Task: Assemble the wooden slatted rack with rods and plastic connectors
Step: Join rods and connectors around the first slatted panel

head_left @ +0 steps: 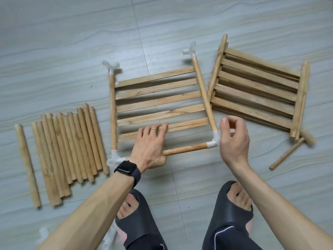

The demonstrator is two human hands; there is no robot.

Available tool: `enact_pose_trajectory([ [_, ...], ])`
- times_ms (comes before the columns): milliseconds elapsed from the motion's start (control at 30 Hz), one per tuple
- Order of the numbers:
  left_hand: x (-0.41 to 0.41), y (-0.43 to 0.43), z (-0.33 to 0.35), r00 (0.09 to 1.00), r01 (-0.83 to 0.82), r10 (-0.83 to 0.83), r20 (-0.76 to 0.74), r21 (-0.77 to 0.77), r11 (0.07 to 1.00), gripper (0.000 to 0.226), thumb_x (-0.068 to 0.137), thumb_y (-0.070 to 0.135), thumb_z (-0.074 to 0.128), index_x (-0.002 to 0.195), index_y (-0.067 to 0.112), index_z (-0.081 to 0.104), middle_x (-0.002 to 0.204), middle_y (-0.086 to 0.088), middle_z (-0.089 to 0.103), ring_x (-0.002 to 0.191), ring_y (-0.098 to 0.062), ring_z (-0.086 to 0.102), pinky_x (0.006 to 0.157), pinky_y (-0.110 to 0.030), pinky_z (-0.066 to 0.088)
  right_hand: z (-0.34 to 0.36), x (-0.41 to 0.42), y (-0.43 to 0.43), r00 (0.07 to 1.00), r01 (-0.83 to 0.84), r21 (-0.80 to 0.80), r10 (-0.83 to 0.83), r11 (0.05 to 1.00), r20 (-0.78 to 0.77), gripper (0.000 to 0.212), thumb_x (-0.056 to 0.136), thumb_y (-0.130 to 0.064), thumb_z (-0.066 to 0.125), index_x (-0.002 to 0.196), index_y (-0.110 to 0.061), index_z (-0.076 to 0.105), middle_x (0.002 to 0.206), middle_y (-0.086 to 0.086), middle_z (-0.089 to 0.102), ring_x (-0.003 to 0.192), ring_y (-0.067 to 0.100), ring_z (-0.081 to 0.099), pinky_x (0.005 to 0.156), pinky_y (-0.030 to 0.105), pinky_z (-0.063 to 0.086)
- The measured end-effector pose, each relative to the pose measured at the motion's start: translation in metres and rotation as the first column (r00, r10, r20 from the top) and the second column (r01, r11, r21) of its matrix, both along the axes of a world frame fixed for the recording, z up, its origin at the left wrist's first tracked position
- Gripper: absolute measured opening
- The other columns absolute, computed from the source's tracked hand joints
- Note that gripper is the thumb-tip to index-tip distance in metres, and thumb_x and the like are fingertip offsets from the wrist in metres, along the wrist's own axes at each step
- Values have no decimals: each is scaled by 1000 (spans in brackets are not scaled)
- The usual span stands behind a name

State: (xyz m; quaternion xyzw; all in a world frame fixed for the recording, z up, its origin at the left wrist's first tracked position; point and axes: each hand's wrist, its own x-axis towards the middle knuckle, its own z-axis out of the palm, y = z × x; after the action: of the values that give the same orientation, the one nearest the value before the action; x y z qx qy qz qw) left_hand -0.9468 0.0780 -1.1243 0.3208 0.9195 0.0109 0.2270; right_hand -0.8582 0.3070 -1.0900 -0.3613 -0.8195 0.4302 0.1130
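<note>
A slatted wooden panel (158, 103) lies flat on the floor, with a side rod (112, 109) on its left and another side rod (203, 92) on its right. Translucent plastic connectors cap all four rod ends: far left connector (110, 65), far right connector (190, 49), near left connector (114, 159), near right connector (214, 142). A cross rod (185, 149) sticks out of the near right connector toward my left hand (151, 147), whose straight fingers rest on the nearest slats. The rod's free end meets that hand's thumb side. My right hand (234, 139) hovers just right of the near right connector, fingers loosely curled, holding nothing.
A pile of several loose rods (68, 147) lies at the left, with one single rod (28, 165) apart from it. Stacked slatted panels (257, 91) lie at the right, beside what looks like a small wooden mallet (288, 152). My slippered feet (232, 208) stand in the foreground on the grey floor.
</note>
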Motion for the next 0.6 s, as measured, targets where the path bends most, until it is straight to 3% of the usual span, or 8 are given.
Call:
enact_pose_trajectory([
  [67, 0, -1, 1, 1000, -11, 11, 9, 1, 1000, 107, 64, 42, 57, 158, 17, 12, 146, -17, 41, 127, -34, 41, 112, -44, 29, 16, -12, -19, 960, -261, 170, 274, 950, -58, 37, 98, -45, 54, 120, -16, 60, 116, -4, 58, 108, 12, 51, 92, 24, 40],
  [133, 0, -5, 2, 1000, -9, 9, 2, 11, 1000, 106, 65, 44, 53, 158, 18, 10, 147, -18, 39, 130, -34, 39, 114, -46, 26, 19, -24, -39, 822, -568, 257, 556, 782, 125, 62, 90, -53, 57, 138, -13, 51, 136, 1, 51, 125, 16, 44, 107, 29, 35],
  [200, -1, -12, 5, 1000, 0, 0, 4, 18, 1000, 105, 67, 45, 54, 159, 18, 11, 147, -18, 38, 133, -34, 36, 117, -48, 22, 10, -31, -60, 513, -853, 195, 703, 485, 492, 91, 86, -57, 60, 157, -12, 24, 164, 12, 22, 151, 28, 18, 124, 42, 18],
  [233, -2, -15, 7, 1000, 1, -1, 12, 20, 1000, 105, 68, 44, 57, 159, 18, 12, 147, -18, 38, 134, -34, 35, 119, -48, 21, 3, -32, -70, 371, -919, 138, 692, 369, 619, 101, 86, -53, 62, 161, -12, 8, 168, 15, 5, 155, 32, 3, 126, 47, 8],
  [267, -4, -19, 9, 1000, 0, -1, 13, 21, 1000, 105, 68, 42, 59, 159, 19, 13, 146, -18, 38, 133, -34, 35, 119, -48, 21, -5, -32, -78, 294, -945, 104, 667, 309, 684, 107, 85, -46, 66, 161, -12, -1, 169, 16, -3, 156, 34, -4, 127, 49, 4],
  [333, -7, -29, 10, 1000, -3, 4, -5, 18, 1000, 104, 69, 42, 62, 159, 19, 14, 146, -17, 39, 131, -33, 36, 119, -45, 24, -15, -37, -86, 301, -949, 152, 649, 276, 698, 105, 78, -29, 73, 161, -9, 11, 165, 20, 16, 153, 38, 14, 125, 50, 16],
  [400, -6, -37, 9, 1000, -16, 16, -25, 17, 1000, 104, 71, 46, 62, 159, 19, 13, 147, -15, 39, 129, -33, 38, 119, -44, 24, -25, -43, -86, 397, -917, 247, 641, 315, 657, 97, 66, -18, 77, 153, -8, 35, 152, 19, 42, 144, 38, 37, 118, 51, 33],
  [600, 3, -57, 0, 981, -174, 172, -88, -20, 985, 104, 76, 58, 63, 158, 12, 18, 148, -16, 40, 137, -33, 37, 121, -47, 26, -29, -52, -82, 428, -904, 300, 655, 306, 623, 92, 57, -17, 71, 145, -7, 46, 136, 16, 52, 128, 38, 48, 113, 51, 39],
])
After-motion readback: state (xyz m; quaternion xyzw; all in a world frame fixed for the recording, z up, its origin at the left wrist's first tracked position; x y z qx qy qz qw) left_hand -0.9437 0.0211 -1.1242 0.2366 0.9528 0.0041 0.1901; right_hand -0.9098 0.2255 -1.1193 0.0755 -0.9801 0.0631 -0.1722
